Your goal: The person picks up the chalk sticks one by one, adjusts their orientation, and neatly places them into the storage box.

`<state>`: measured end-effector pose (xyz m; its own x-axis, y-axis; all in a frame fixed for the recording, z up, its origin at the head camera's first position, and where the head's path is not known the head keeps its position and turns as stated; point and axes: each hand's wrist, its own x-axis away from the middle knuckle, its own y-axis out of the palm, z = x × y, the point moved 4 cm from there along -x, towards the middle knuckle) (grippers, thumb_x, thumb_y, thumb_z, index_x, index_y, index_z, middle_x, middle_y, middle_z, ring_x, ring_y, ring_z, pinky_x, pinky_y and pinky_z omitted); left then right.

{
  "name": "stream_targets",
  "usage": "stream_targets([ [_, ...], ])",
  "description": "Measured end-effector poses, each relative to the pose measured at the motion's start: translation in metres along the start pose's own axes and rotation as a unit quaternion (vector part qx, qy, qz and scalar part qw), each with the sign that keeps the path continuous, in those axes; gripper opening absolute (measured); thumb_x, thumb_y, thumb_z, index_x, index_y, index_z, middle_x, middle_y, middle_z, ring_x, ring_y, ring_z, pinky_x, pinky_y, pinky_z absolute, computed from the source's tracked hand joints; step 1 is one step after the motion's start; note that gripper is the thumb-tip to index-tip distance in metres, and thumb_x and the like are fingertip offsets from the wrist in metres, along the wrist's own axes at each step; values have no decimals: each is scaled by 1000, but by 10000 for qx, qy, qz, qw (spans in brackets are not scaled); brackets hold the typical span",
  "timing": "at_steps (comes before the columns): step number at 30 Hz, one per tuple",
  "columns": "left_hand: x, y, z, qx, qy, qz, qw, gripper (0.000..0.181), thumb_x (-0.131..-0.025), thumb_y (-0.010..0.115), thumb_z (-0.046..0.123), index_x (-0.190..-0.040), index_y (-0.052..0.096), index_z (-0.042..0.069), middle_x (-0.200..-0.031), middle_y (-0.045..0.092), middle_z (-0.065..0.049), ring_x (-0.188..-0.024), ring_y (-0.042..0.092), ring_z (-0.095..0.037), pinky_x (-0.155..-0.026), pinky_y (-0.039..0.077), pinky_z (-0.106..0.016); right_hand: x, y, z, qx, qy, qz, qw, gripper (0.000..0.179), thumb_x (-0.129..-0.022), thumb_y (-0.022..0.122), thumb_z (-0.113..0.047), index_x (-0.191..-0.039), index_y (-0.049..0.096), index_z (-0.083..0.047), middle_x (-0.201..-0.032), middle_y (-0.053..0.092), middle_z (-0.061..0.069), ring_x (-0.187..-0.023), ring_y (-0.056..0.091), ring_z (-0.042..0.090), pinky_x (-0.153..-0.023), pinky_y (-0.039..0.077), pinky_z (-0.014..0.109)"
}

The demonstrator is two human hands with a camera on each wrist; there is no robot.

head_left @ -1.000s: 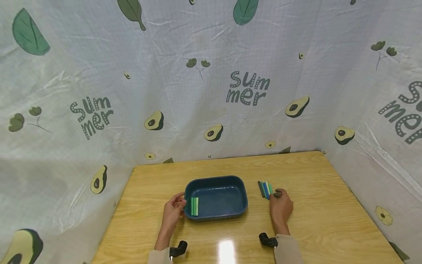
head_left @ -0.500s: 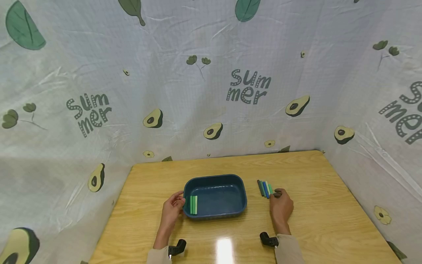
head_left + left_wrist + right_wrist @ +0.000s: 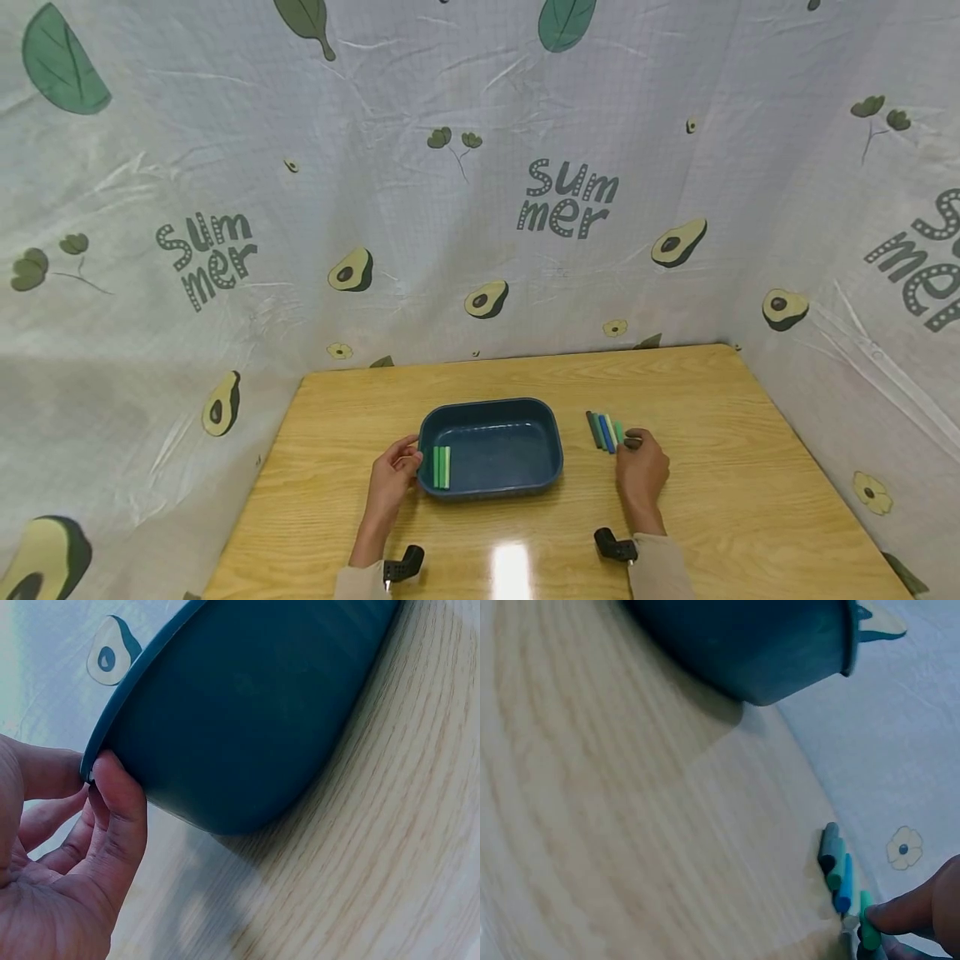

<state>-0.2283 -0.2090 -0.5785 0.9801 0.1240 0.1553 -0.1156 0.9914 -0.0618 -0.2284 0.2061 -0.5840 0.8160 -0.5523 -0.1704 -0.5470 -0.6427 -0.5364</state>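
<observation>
My left hand (image 3: 392, 477) pinches the left rim of a dark blue rectangular plastic container (image 3: 504, 460); the left wrist view shows thumb and finger on either side of that rim. Inside, along the left end, two green sticks (image 3: 438, 467) and a pale yellow-green stick (image 3: 447, 467) lie side by side. To the right of the container, my right hand (image 3: 643, 471) pinches a light green stick (image 3: 868, 924), chalk-like in shape. Beside it lie a pale stick (image 3: 612, 428), a blue stick (image 3: 844, 889), a dark green stick (image 3: 835, 871) and a blackish stick (image 3: 593, 429). The fingers partly hide the light green stick.
Everything stands on a wooden table (image 3: 720, 500) with light glare near its front edge. A white cloth (image 3: 420, 208) printed with avocados and lettering hangs behind and at both sides. Each wrist carries a black camera (image 3: 615, 546).
The light green stick has shifted slightly right with my right hand, leaving a small gap beside the pale stick. My left hand stays on the rim; the head view drifts a little.
</observation>
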Motion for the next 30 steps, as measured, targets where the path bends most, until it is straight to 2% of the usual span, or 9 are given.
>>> stream_targets([
  [6,1,0,3,23,41,48,10000,40,-97,59,5,-136,54,1,-108,55,-10,-82,58,-10,-60,49,-26,-3,-9,-1,-258,471,-736,9958,37,-91,59,-8,-126,58,3,-113,67,29,-101,63,47,-87,46,57],
  [12,3,1,5,-54,92,69,9999,39,-97,58,4,-135,55,0,-106,55,-10,-81,58,-11,-60,50,-27,-8,-18,0,-588,887,-1793,9780,45,-96,56,-14,-138,49,-1,-129,60,28,-115,58,45,-93,46,50],
  [16,4,0,4,-119,148,97,9998,37,-97,58,5,-134,56,1,-104,55,-8,-82,58,-14,-61,50,-27,-6,-22,-1,-1284,1172,-2348,9564,49,-99,52,-13,-145,41,0,-140,50,30,-129,47,44,-105,40,53],
  [18,5,-1,4,-139,170,108,9997,37,-97,58,5,-134,56,1,-105,55,-8,-82,58,-14,-61,50,-27,-6,-22,-1,-1494,1252,-2525,9478,49,-100,51,-15,-146,40,0,-142,49,29,-130,46,42,-105,39,50],
  [20,5,-2,3,-169,148,137,9997,36,-97,57,5,-133,57,2,-105,55,-9,-82,57,-13,-61,50,-27,-5,-21,0,-1630,1350,-2637,9411,49,-101,53,-18,-146,42,-1,-135,55,24,-120,52,35,-99,42,44],
  [22,5,-3,3,-198,130,155,9996,36,-97,57,4,-133,57,3,-107,55,-10,-81,57,-12,-61,50,-26,-5,-20,1,-1824,1453,-2728,9334,50,-101,55,-20,-146,43,-2,-120,60,12,-108,54,24,-92,43,35],
  [24,4,-3,4,-194,102,157,9996,36,-97,57,4,-133,57,4,-107,55,-10,-81,57,-11,-61,50,-26,-5,-19,1,-2132,1586,-2808,9222,52,-100,56,-20,-146,42,-2,-109,56,-1,-98,53,15,-87,42,30],
  [27,4,-3,5,-174,86,112,9997,37,-97,57,4,-134,57,4,-108,55,-10,-81,56,-10,-62,50,-27,-6,-18,0,-2752,1801,-2984,8960,54,-100,56,-18,-149,36,-2,-102,55,-10,-96,54,9,-90,40,29],
  [30,3,-1,5,-184,77,110,9997,37,-97,57,4,-134,57,4,-107,55,-9,-82,57,-11,-62,51,-27,-7,-20,-4,-3097,1855,-3085,8801,56,-100,55,-17,-150,33,-3,-101,57,-12,-95,54,6,-91,41,30],
])
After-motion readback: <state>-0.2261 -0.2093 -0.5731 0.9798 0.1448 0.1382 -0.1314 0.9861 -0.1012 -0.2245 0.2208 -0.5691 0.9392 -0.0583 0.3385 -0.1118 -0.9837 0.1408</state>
